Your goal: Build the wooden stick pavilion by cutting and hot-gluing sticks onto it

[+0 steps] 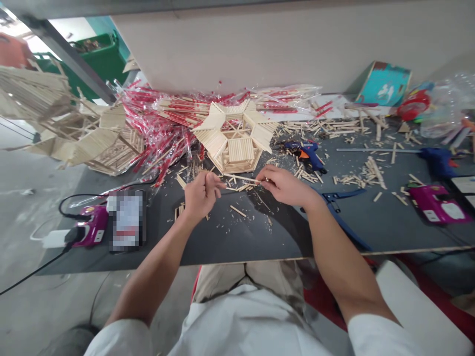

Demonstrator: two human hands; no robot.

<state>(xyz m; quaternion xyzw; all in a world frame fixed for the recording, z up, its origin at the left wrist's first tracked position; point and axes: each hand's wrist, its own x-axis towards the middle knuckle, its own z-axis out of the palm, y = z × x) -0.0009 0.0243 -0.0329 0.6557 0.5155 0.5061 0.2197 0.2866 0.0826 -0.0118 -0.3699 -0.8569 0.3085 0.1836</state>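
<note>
My right hand (284, 185) pinches the right end of a thin wooden stick (242, 179), which points left across the gap between my hands. My left hand (202, 195) is closed, its fingers curled and pressed together near the stick's other end; what they hold, if anything, is too small to make out. Just beyond my hands stands a star-shaped model of wooden sticks (240, 149), with slatted roof panels around an open middle. Short stick offcuts (238, 211) lie on the dark tabletop (237, 242) below my hands.
Red-and-clear plastic packets of sticks (163, 109) pile up behind. A larger stick structure (85, 133) stands left. Two blue glue guns (309, 154), blue pliers (337, 198), a phone (126, 220) and purple power boxes (91, 226) lie around. A teal tub (386, 84) leans at the back right.
</note>
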